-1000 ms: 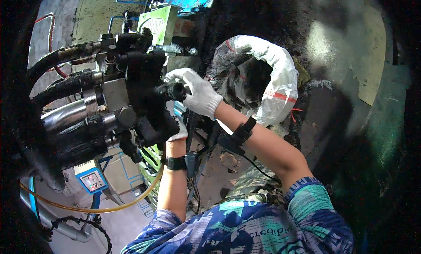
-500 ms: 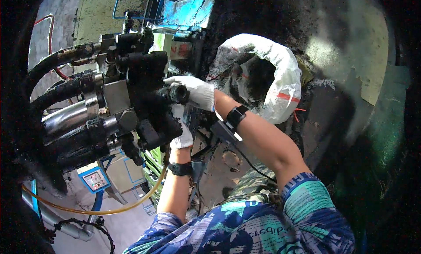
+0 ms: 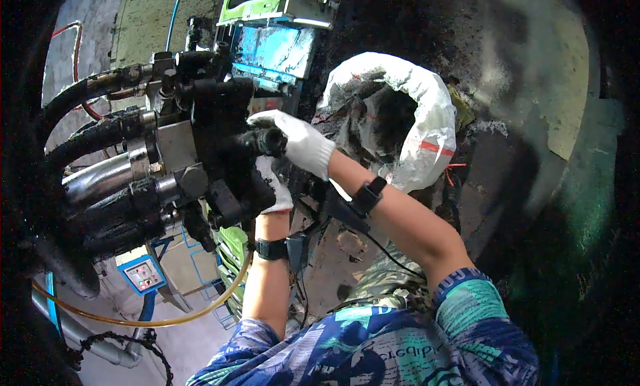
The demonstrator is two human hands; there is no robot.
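Head view: the right hand (image 3: 297,141) in a white glove wraps around a black knob (image 3: 265,141) on the dark valve block (image 3: 213,146), left of the white sack (image 3: 407,129). Just below, the left hand (image 3: 273,189) grips the block's underside, likely to steady it.

A black, grimy hydraulic valve block (image 3: 220,153) is seen at nine o'clock from the picture's centre, with thick black hoses (image 3: 87,143) and metal fittings joined at its nine o'clock side. A short black cylindrical fitting (image 3: 267,141) projects from its three o'clock face, lying roughly level and wrapped by white-gloved fingers.
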